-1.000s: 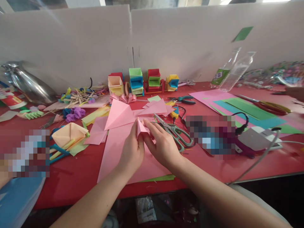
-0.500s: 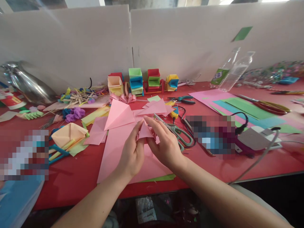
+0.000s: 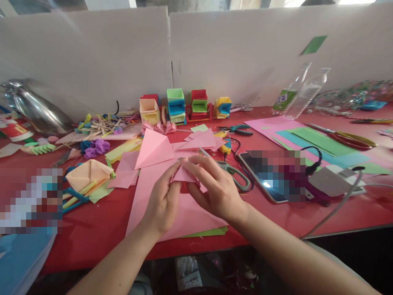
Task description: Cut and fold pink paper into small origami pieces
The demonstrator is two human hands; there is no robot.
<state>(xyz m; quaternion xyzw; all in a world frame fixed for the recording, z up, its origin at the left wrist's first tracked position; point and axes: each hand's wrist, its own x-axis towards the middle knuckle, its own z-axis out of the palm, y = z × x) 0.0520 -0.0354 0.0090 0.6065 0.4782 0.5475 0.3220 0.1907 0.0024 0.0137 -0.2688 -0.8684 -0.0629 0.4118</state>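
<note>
A small folded piece of pink paper [image 3: 185, 175] is held between both hands above the table. My left hand [image 3: 166, 198] pinches its left side, thumb and fingers closed on it. On the other side, my right hand [image 3: 216, 186] grips the paper's edge with its fingers curled over the top. Part of the fold is hidden behind the fingers. Beneath lies a large pink sheet [image 3: 147, 213] with green paper under its near edge. Just beyond the hands are a folded pink triangle [image 3: 155, 149] and grey-handled scissors [image 3: 241, 180].
Folded paper boxes [image 3: 175, 107] stand along the white partition. To the right are a phone [image 3: 260, 176], a grey charger [image 3: 327, 180] with cables, coloured sheets [image 3: 319, 139] and clear bottles [image 3: 307, 94]. At left are a peach folded paper [image 3: 89, 174] and a metal jug [image 3: 43, 108].
Both hands have come slightly nearer to me and spread a little apart. The pink paper between them has tilted, now looking wider and flatter.
</note>
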